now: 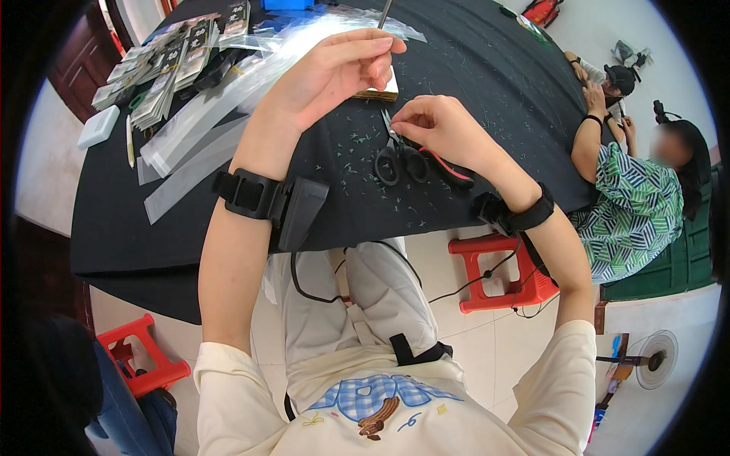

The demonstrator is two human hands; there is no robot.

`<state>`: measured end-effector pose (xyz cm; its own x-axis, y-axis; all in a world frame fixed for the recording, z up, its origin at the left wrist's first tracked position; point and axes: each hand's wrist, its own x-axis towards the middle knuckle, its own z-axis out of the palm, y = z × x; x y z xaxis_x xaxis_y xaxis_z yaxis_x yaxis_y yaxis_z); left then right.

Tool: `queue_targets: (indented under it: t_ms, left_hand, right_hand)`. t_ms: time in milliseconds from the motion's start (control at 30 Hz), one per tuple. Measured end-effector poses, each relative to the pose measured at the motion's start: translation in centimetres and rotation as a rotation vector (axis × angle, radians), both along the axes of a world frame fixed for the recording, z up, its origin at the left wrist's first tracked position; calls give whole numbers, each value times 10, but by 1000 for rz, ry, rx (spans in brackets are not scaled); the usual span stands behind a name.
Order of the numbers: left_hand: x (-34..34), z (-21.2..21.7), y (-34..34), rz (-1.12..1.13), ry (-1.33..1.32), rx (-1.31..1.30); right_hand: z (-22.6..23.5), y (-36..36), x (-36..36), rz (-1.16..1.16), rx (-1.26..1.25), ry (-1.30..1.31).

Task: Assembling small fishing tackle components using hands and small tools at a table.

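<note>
My left hand [342, 68] is raised over the table with its fingers curled together. A thin dark rod [385, 14] rises from behind its index finger, and the lower part is hidden by the fingers. My right hand [449, 131] is closed in a pinch, with the fingertips just beside the blades of a pair of black-handled scissors [388, 166]. Whatever lies between those fingertips is too small or hidden to name. Pliers with red and black handles [449, 169] lie under the right hand. Partly behind my left hand sits a small wooden block [380, 94].
Clear plastic sleeves [190, 144] cover the table's left, beside stacked printed packets [163, 80], a white case [99, 128] and a pencil [130, 144]. Green scraps [350, 163] dot the black cloth [487, 83]. Another person [635, 197] sits at the right; a red stool [502, 273] stands below.
</note>
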<state>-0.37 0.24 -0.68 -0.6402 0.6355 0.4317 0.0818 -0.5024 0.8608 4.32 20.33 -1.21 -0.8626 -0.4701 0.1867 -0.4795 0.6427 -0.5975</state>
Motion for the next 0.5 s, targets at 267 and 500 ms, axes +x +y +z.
queue_targets:
  t_ms: [267, 500]
  left_hand:
    - [-2, 0, 0, -19, -17, 20]
    - [-2, 0, 0, -7, -15, 32]
  right_hand:
    - [-1, 8, -3, -20, 12, -20]
    - [1, 16, -5, -52, 74, -80]
